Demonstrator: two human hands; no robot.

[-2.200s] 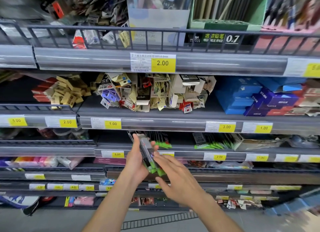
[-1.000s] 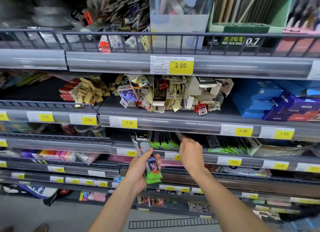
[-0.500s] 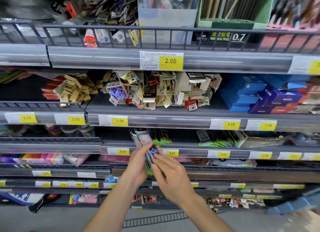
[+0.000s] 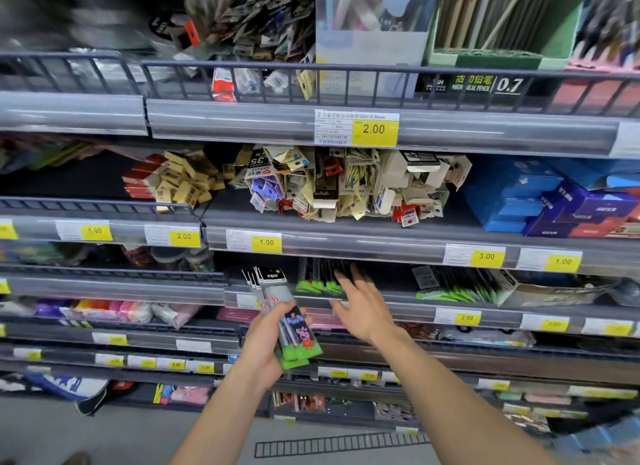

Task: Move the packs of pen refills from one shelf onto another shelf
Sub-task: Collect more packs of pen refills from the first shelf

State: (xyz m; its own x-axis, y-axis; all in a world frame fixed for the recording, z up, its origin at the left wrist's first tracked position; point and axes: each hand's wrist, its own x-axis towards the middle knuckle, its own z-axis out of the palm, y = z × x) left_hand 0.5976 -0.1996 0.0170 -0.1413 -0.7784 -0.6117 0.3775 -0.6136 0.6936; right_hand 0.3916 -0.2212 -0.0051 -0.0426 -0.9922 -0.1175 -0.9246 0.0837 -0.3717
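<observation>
My left hand (image 4: 264, 346) grips a stack of long pen refill packs (image 4: 285, 320) with green bottoms and a cartoon pig on the front one, held upright in front of the shelves. My right hand (image 4: 360, 307) reaches with spread, straight fingers toward more green-bottomed refill packs (image 4: 320, 282) lying on the third shelf (image 4: 381, 300). Its fingertips are at those packs and it holds nothing. A second group of refill packs (image 4: 453, 288) lies further right on the same shelf.
The shelf above (image 4: 363, 244) carries a heap of small carded items (image 4: 339, 187) and blue boxes (image 4: 540, 201). A wire-railed top shelf (image 4: 311, 83) holds pencil boxes. A flat cardboard box (image 4: 547, 288) lies right of the refills. Lower shelves and grey floor lie below.
My right hand has left the stack in my left hand and moved up and right to the packs on the third shelf. My left hand still holds the stack.
</observation>
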